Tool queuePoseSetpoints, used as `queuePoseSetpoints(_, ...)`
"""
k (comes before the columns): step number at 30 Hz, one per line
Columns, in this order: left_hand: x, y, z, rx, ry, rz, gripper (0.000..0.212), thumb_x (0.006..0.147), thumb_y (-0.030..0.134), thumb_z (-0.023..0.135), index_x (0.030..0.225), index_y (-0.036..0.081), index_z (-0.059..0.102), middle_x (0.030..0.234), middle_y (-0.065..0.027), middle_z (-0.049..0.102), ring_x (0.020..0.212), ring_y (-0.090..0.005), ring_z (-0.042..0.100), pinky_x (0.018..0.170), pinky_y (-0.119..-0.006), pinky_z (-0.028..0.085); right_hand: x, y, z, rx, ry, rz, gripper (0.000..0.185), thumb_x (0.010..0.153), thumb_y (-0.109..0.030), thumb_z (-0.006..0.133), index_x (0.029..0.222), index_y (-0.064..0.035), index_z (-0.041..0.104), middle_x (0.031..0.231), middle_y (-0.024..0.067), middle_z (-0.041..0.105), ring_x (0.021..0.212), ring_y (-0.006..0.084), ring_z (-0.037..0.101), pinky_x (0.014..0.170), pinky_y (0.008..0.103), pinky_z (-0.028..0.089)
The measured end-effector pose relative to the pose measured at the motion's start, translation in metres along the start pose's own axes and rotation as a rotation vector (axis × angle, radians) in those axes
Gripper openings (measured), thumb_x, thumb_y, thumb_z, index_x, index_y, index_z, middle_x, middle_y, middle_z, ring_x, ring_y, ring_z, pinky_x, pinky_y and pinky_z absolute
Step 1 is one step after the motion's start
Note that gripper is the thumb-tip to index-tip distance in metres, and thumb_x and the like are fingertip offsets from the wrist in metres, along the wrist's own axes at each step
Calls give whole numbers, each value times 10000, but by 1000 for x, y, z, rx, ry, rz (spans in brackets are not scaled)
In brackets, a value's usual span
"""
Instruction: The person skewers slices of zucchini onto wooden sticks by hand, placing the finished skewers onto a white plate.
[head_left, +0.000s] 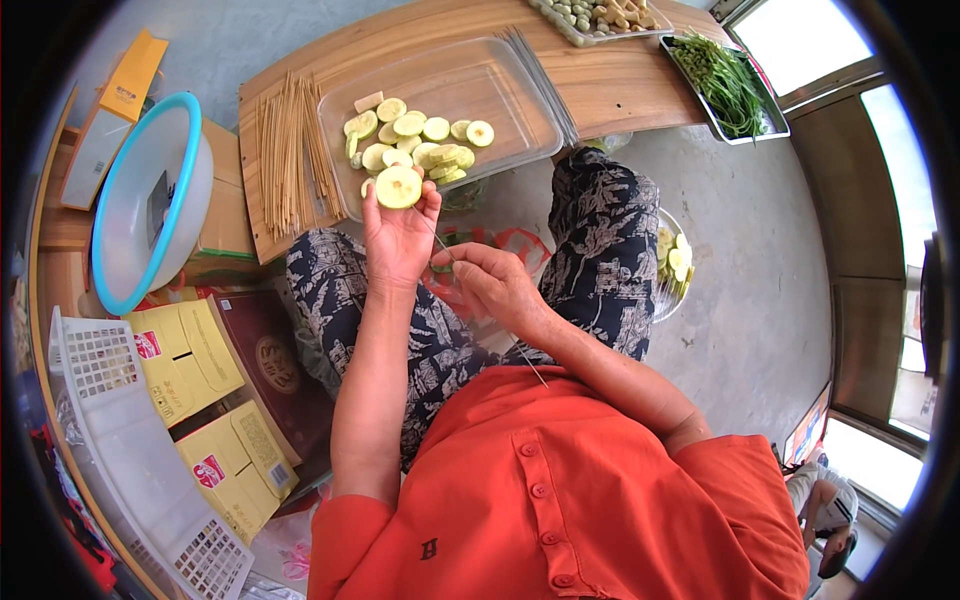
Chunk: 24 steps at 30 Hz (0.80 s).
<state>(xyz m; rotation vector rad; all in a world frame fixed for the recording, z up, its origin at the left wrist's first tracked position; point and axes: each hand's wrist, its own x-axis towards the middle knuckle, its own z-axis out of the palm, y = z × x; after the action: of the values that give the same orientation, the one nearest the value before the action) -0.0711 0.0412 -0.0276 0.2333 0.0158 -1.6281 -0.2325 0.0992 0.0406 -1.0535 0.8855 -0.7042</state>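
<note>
My left hand (400, 244) holds up a round pale-green squash slice (399, 187), probably zucchini, between its fingertips and thumb. In my right hand (499, 283) is a thin metal skewer (532, 363), pinched between thumb and fingers. One end of the skewer reaches the slice's lower edge; whether it has pierced the flesh I cannot tell. The other end points back towards the red shirt. Just beyond my left hand, a clear plastic tray (517, 105) contains several more squash slices (409, 124) and a short pinkish cylindrical piece (368, 103).
Bamboo skewers (289, 157) and metal skewers (538, 86) flank the tray on the wooden table (637, 97). Greens fill a tray (724, 86) far right. A plate (664, 307) with squash slices rests on the floor. A blue-rimmed basin (112, 225) and boxes (187, 360) stand left; a person (825, 499) is lower right.
</note>
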Motion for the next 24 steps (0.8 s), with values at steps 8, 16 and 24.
queuePoseSetpoints(8,-3,-4,0,16,-17,-13,427,929,327,524,1209,5,514,1133,-165,573,973,-281,531,874,-369,478,6,6,5,23,35,-24,203,959,-78,431,1050,34,573,636,-4,516,456,45,409,421,200,338)
queuePoseSetpoints(16,-21,-24,19,280,-3,-57,492,969,445,376,1225,49,519,1095,-118,581,890,-225,543,804,-340,489,16,12,-5,-24,70,-65,232,968,-101,437,1122,-11,585,578,-36,460,493,34,411,462,198,347)
queuePoseSetpoints(24,-30,-23,38,287,-23,-32,554,977,472,366,1318,44,451,1043,-121,572,807,-193,501,749,-309,448,4,3,-2,-262,125,-159,190,944,-91,477,1057,0,600,725,59,604,641,77,543,600,244,460)
